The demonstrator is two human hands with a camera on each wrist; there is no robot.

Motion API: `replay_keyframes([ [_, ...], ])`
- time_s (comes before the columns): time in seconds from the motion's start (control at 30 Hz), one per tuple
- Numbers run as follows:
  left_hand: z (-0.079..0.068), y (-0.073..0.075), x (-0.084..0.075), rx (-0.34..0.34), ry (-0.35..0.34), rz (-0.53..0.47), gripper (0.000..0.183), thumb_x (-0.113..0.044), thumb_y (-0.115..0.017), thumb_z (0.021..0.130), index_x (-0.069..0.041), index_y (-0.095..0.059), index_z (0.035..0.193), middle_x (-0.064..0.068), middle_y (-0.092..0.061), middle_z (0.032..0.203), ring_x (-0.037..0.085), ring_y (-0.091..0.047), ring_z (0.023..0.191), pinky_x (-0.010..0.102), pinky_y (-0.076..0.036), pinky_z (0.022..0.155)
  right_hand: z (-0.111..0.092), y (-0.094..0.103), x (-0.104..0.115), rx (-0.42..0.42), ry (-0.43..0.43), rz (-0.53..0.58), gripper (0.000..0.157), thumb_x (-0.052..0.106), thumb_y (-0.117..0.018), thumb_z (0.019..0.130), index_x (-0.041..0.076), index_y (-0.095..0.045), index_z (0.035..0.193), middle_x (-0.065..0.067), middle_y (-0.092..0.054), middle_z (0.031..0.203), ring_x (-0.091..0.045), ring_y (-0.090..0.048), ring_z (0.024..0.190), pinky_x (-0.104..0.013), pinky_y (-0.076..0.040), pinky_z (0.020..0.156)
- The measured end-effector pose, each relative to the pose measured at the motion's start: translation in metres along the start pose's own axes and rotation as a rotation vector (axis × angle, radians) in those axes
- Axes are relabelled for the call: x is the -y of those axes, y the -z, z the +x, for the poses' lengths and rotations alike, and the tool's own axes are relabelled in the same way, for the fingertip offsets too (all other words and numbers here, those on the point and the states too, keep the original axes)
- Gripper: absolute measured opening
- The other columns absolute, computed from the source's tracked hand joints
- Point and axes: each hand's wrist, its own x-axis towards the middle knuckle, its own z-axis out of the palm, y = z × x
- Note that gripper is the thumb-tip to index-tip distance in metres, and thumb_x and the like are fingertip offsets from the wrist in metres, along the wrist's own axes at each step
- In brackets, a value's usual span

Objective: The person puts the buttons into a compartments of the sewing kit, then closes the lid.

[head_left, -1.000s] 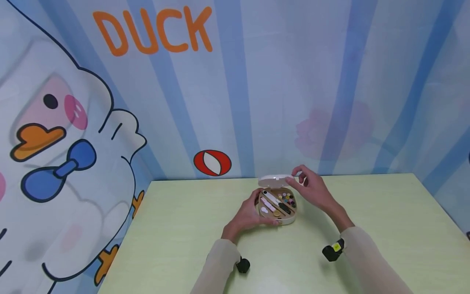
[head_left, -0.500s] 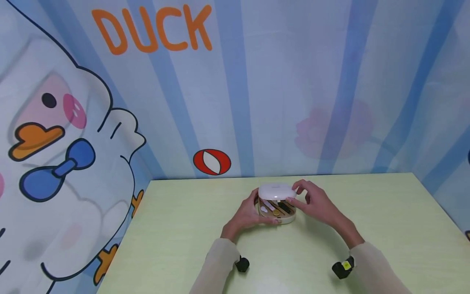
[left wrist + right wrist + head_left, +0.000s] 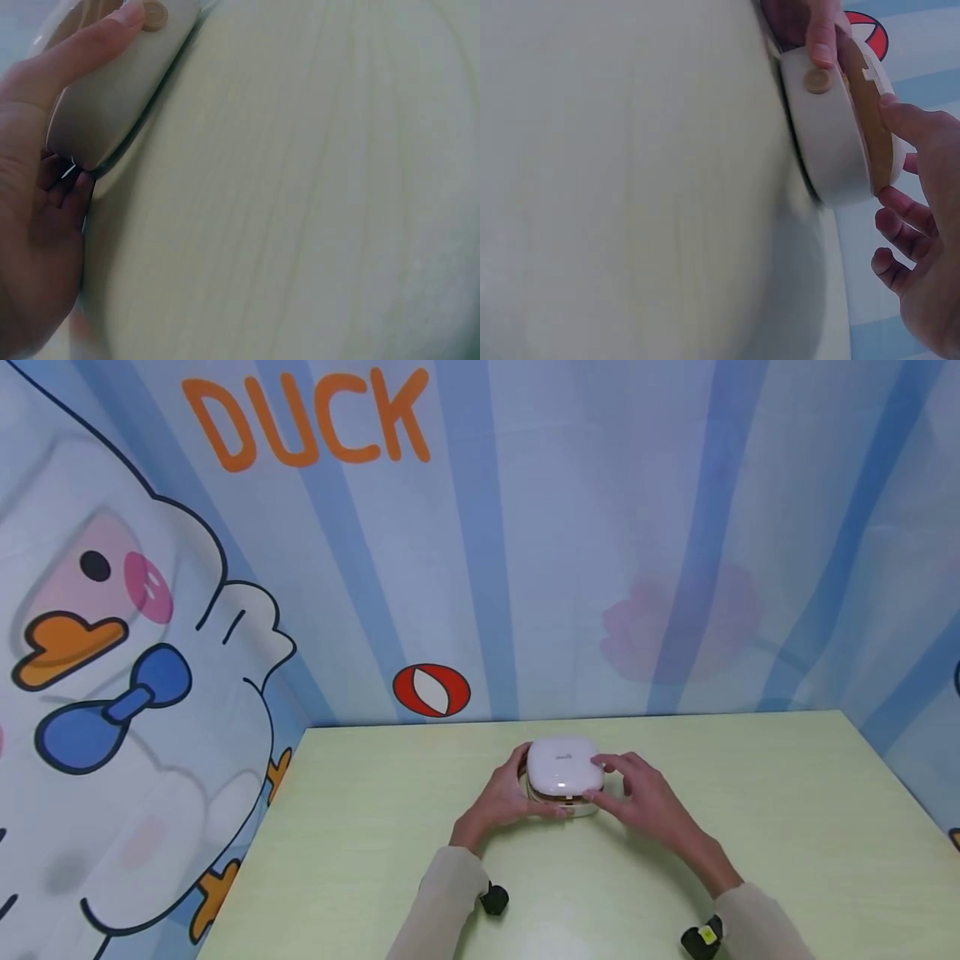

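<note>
A small sewing kit box [image 3: 829, 135] with rounded corners sits on the table, its white lid [image 3: 564, 767] tilted low over the base with a narrow gap at the front. My left hand [image 3: 501, 797] grips the base from the left, the thumb along the front wall by a round tan button [image 3: 817, 81]. From the right, my right hand [image 3: 651, 803] holds the lid's edge between thumb and fingers, thumb at the front rim. Brown lining shows through the gap in the right wrist view; the contents are hidden under the lid.
The pale wooden table [image 3: 360, 860] ends at a printed curtain [image 3: 555, 568] close behind the box. A black wrist camera [image 3: 495, 899] hangs at the left cuff, another black camera [image 3: 702, 937] at the right one.
The lid has swung from standing upright down over the spools and tools, moved by my right hand, which came forward and down. My left hand keeps its grip on the base.
</note>
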Motion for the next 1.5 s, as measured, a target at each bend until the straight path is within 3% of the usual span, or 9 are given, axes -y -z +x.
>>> replay_keyframes([
  [0.3, 0.0, 0.0, 0.001, 0.001, 0.004, -0.009, 0.115, -0.039, -0.099, 0.069, -0.02, -0.032, 0.161, -0.004, -0.043, 0.159, 0.016, -0.041, 0.146, 0.037, -0.037, 0.118, -0.011, -0.011, -0.001, -0.069, 0.028, -0.013, 0.056, 0.027, -0.086, 0.087, 0.007, -0.065, 0.135, -0.008, -0.063, 0.113, -0.022, -0.054, 0.077, -0.026, -0.047, 0.062],
  [0.63, -0.001, 0.0, 0.0, 0.001, -0.009, 0.002, 0.112, -0.04, -0.098, 0.071, -0.02, -0.033, 0.16, -0.004, -0.043, 0.158, 0.016, -0.041, 0.146, 0.038, -0.037, 0.118, -0.014, -0.014, 0.005, -0.047, -0.014, -0.035, 0.059, 0.029, -0.083, 0.091, 0.008, -0.062, 0.143, -0.016, -0.064, 0.122, -0.021, -0.058, 0.082, -0.027, -0.05, 0.064],
  [0.93, 0.001, 0.001, -0.001, -0.007, -0.003, 0.02, 0.107, -0.043, -0.097, 0.071, -0.027, -0.036, 0.157, -0.009, -0.045, 0.156, 0.013, -0.042, 0.145, 0.04, -0.038, 0.118, -0.013, -0.018, 0.002, -0.085, -0.003, -0.042, 0.06, 0.028, -0.085, 0.089, 0.008, -0.064, 0.141, -0.016, -0.065, 0.122, -0.02, -0.059, 0.081, -0.027, -0.05, 0.064],
  [1.2, 0.002, 0.002, -0.002, -0.006, 0.002, 0.009, 0.106, -0.041, -0.098, 0.07, -0.026, -0.037, 0.156, -0.008, -0.045, 0.156, 0.013, -0.042, 0.145, 0.04, -0.037, 0.118, -0.012, -0.021, 0.007, -0.104, -0.078, -0.007, 0.059, 0.025, -0.086, 0.086, 0.01, -0.064, 0.139, -0.014, -0.065, 0.12, -0.018, -0.056, 0.08, -0.028, -0.049, 0.064],
  [1.5, 0.001, 0.002, -0.001, -0.007, 0.021, 0.008, 0.108, -0.041, -0.098, 0.071, -0.024, -0.036, 0.158, -0.006, -0.044, 0.158, 0.015, -0.042, 0.145, 0.04, -0.038, 0.118, -0.01, -0.019, 0.014, -0.069, -0.166, 0.06, 0.059, 0.021, -0.086, 0.086, 0.01, -0.063, 0.139, -0.014, -0.062, 0.123, -0.021, -0.056, 0.08, -0.028, -0.05, 0.066],
])
